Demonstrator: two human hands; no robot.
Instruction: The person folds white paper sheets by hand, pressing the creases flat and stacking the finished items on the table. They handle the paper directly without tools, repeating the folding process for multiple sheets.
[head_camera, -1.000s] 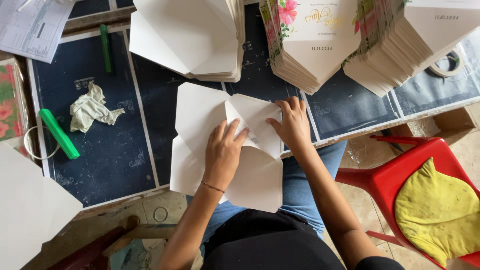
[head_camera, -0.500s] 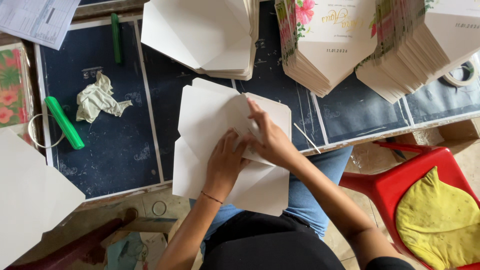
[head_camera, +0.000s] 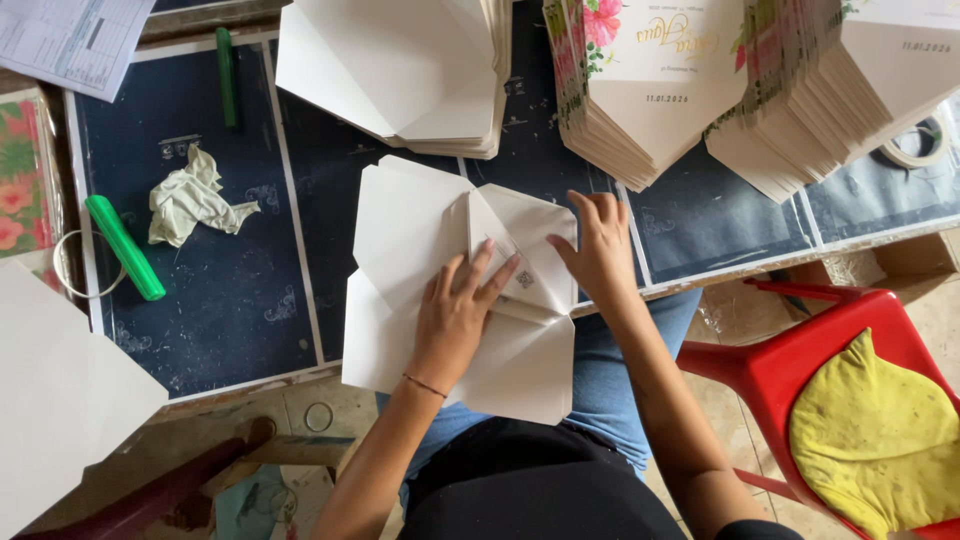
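While the left hand (head_camera: 455, 315) lies spread flat on the white envelope blank (head_camera: 400, 240) at the table's near edge, the right hand (head_camera: 600, 250), fingers together, should press its folded flap squarely along the crease.

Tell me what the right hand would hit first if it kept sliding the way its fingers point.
The right hand points up the dark blue table, away from the body. Straight on, it would likely meet the tall stack of floral-edged white cards first, though depth is unclear.
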